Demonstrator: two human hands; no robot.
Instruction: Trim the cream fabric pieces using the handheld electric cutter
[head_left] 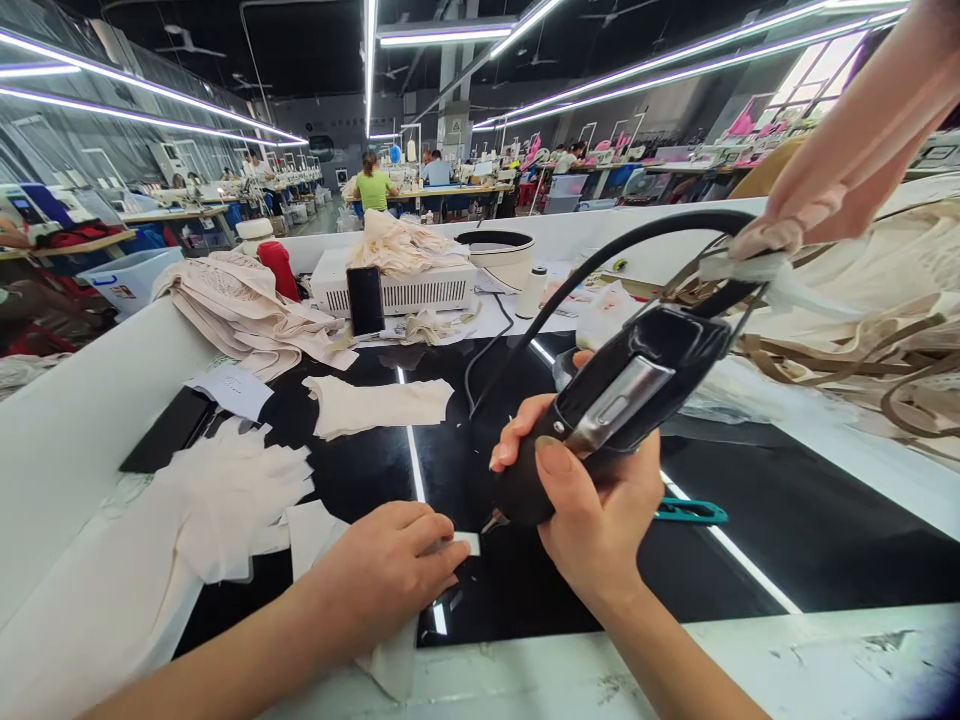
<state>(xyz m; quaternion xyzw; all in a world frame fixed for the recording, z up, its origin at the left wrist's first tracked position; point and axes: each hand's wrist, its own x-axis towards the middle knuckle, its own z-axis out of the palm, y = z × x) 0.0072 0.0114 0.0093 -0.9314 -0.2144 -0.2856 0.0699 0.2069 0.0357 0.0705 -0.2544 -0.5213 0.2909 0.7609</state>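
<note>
My right hand [600, 500] is wrapped round a black corded electric hot knife [622, 385], a thick hand tool with a silver lever on its body. Its narrow metal tip [495, 520] points down and left, close to the end of a white fabric strip [469, 543]. The fingers of my left hand [397, 565] are closed together on that strip, pressing it against the glossy black work surface [525, 590]. Part of the strip is hidden under my fingers. More pale cloth [390, 660] hangs below my left hand at the front edge.
Pale fabric pieces [217, 500] lie left, and a folded stack [382, 405] lies ahead. A phone [365, 300] leans on a white vented box [427, 290]. A teal-handled tool [690, 511] lies right. The cable [637, 240] rises to a pink cloth tie [847, 150].
</note>
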